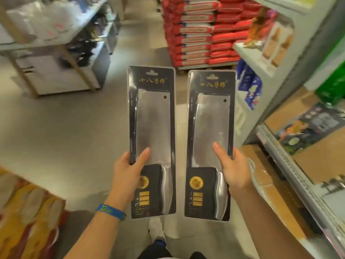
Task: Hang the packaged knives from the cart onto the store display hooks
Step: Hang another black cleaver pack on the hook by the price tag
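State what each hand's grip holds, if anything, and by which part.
The left-hand grip holds the left packaged knife by its lower left edge; the right-hand grip holds the right packaged knife by its lower right edge.

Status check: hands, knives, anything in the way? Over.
Left hand grips left pack, right hand grips right pack. Both packs upright, side by side, apart, neither hung. Shelf at right; nothing blocking the hands.

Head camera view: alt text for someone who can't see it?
Left hand and right hand each hold a packaged knife upright, the left knife beside the right knife, in a shop aisle. Red sacks are stacked ahead.
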### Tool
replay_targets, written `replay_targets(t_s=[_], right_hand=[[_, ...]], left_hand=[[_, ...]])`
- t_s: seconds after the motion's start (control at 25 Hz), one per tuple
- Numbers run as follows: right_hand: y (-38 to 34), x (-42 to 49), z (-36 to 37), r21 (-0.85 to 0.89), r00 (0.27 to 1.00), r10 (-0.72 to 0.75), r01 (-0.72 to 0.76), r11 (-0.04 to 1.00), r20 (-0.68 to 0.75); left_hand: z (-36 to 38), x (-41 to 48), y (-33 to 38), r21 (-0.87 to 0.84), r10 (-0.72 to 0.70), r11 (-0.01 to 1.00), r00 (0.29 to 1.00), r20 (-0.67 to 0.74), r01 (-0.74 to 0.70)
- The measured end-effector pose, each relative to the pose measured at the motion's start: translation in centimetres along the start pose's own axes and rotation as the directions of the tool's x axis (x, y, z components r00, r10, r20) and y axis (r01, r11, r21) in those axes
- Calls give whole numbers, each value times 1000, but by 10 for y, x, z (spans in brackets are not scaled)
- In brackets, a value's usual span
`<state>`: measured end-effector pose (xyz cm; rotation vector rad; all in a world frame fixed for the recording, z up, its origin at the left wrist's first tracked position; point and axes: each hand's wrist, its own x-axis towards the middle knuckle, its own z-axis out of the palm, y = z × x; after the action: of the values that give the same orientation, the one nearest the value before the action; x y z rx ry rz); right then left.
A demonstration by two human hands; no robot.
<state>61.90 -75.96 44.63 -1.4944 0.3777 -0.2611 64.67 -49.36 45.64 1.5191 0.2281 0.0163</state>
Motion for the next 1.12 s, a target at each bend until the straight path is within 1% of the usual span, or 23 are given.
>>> replay_targets(t_s=[0.08, 0.2, 0.28, 0.36, 0.44, 0.52, 0.6, 0.68, 0.8, 0.88, 0.92, 1.0, 1.08, 1.12], right_hand=[[-2, 22, -28, -21, 994, -18, 16, 1000, -106], [-6, 51, -64, -23, 964, -31, 25, 999, -265], [-13, 72, -86, 32, 912, -34, 51, 998, -409], [-25, 90, -108, 56, 845, -41, 83, 995, -533], [-48, 103, -129, 35, 737, -45, 93, 995, -674], [-75, 114, -151, -18, 612, -90, 123, 992, -786], [-103, 119, -170, -87, 508, -155, 155, 984, -847], [-134, 120, -186, -192, 395, -258, 199, 961, -882], [-187, 119, -207, -416, 209, -450, 187, 890, -868], [-219, 118, -225, -501, 70, -515, 153, 852, -854], [-233, 116, -234, -527, 14, -533, 133, 839, -846], [-260, 108, -255, -571, -78, -566, 77, 817, -821], [-284, 93, -281, -595, -143, -586, 25, 803, -797], [-295, 85, -294, -600, -169, -589, 15, 800, -790]], left_hand=[[44, 31, 1, -2, -13, 1000, 992, 123, 13], [113, 80, 5, 23, -15, 1000, 954, 300, 9], [164, 115, 10, 21, -10, 1000, 899, 438, 1], [213, 147, 20, 38, -22, 999, 820, 572, 0], [261, 171, 36, 33, -30, 999, 723, 690, 10], [316, 193, 56, -1, 1, 1000, 625, 780, 0], [372, 204, 78, -31, 51, 999, 545, 837, -45], [428, 203, 103, -91, 110, 994, 463, 879, -64], [499, 178, 145, -202, 219, 976, 367, 904, -85], [534, 152, 171, -283, 297, 955, 304, 905, -91], [547, 139, 183, -325, 340, 940, 277, 899, -101], [569, 114, 205, -404, 424, 905, 230, 876, -131], [590, 90, 224, -455, 477, 878, 198, 856, -149], [600, 78, 234, -460, 482, 875, 189, 856, -148]])
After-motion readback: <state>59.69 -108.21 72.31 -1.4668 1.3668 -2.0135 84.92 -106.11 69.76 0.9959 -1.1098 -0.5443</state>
